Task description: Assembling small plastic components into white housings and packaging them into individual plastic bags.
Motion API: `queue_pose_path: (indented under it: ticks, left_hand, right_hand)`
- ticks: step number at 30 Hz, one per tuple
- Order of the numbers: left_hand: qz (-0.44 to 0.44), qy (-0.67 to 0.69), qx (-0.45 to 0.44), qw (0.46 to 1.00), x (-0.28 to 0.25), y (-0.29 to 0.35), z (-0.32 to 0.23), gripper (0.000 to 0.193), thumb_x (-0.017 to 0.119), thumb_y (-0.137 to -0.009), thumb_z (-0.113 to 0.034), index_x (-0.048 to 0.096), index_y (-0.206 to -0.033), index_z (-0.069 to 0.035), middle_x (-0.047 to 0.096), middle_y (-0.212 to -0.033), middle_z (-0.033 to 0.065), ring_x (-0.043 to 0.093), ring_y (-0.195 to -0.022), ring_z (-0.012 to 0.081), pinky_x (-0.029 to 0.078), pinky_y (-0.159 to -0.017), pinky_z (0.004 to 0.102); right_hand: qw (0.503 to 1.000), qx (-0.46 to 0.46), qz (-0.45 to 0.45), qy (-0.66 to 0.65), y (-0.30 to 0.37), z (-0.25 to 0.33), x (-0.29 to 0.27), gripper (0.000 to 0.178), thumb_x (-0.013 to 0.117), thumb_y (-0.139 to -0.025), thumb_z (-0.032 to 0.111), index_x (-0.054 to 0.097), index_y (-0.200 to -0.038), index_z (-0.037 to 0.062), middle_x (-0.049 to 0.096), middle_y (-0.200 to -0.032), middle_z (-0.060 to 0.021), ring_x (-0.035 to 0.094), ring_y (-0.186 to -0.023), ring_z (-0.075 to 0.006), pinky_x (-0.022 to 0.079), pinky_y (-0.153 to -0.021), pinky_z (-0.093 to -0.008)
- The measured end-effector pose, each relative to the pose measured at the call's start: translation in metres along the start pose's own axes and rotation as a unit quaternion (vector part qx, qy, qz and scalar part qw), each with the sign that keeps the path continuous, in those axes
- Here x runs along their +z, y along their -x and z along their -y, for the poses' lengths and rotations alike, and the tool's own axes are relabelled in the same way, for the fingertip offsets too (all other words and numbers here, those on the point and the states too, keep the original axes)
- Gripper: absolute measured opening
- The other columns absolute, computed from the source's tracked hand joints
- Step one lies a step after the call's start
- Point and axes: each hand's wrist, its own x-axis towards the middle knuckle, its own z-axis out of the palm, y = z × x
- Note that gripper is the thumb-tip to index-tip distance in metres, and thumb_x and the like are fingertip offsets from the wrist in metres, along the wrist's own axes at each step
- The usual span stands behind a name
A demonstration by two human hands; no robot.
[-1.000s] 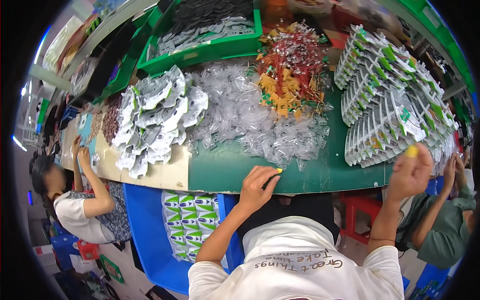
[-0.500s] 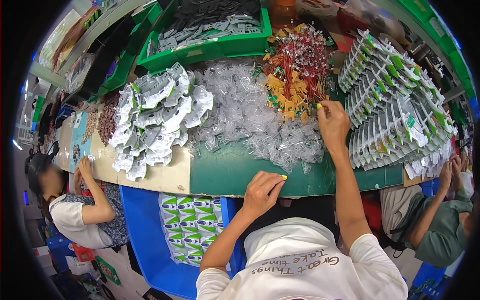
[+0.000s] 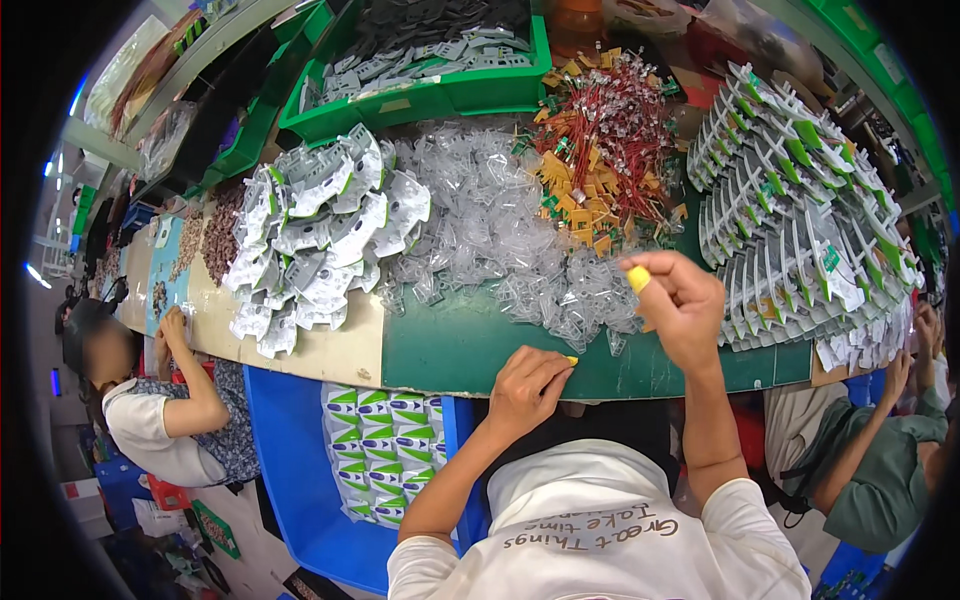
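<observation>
My left hand point(image 3: 530, 388) rests at the near edge of the green work surface point(image 3: 450, 345). Its fingers are curled together, with yellow at one tip; anything inside them is hidden. Raised over the right part of the surface, my right hand point(image 3: 685, 310) is closed, and a yellow covering shows on its thumb. A bit of orange shows beside its fingers, too small to name. Next to it lies a heap of clear plastic pieces point(image 3: 470, 200). Behind the hand is a pile of small orange boards point(image 3: 580, 190) with red wires point(image 3: 620, 120).
Stacked white-and-green curved housings point(image 3: 330, 230) stand left, and racked grey-green ones point(image 3: 800, 230) right. A green bin point(image 3: 420, 100) of grey parts is at the back. Below the table edge, a blue bin point(image 3: 290, 500) holds white-green packs point(image 3: 380, 450). Co-workers sit on both sides.
My right hand has come back from beside the orange boards toward me and lifted, its fingers curling in. My left hand stays at the table edge. The view has shifted slightly.
</observation>
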Motion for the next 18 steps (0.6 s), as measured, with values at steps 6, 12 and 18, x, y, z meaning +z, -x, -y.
queue_pose_path:
  ticks: [6,12,18]
  left_hand:
    - [-0.023,0.093,-0.088,0.992,-0.005,0.001,-0.001,0.015,0.074,-0.081,-0.001,0.071,-0.095,0.002,0.069,-0.089,0.0134,0.067,-0.085,0.0272,0.053,-0.076,0.0344]
    - [-0.036,0.422,-0.220,0.879,-0.034,-0.023,-0.016,0.037,0.056,-0.101,-0.010,0.051,-0.136,0.002,0.063,-0.115,0.0086,0.065,-0.096,0.0161,0.051,-0.086,0.0305]
    - [-0.029,0.431,-0.231,0.872,-0.047,-0.037,-0.029,0.033,0.057,-0.101,-0.012,0.055,-0.130,0.003,0.064,-0.110,0.0083,0.064,-0.097,0.0151,0.051,-0.087,0.0298]
  right_hand:
    - [0.982,-0.136,0.019,0.128,0.015,-0.012,0.007,0.016,0.069,-0.073,-0.003,0.073,-0.088,0.0010,0.066,-0.076,-0.0043,0.050,-0.057,-0.0066,0.036,-0.048,-0.0226]
    - [0.985,-0.112,0.084,0.098,0.040,-0.013,-0.003,0.014,0.064,-0.071,-0.007,0.071,-0.082,0.0003,0.066,-0.075,-0.0052,0.057,-0.062,-0.0117,0.041,-0.053,-0.0233]
    - [0.980,-0.128,0.126,0.090,0.050,-0.012,-0.008,0.016,0.061,-0.068,-0.009,0.070,-0.080,-0.0006,0.065,-0.073,-0.0072,0.058,-0.063,-0.0136,0.041,-0.052,-0.0228]
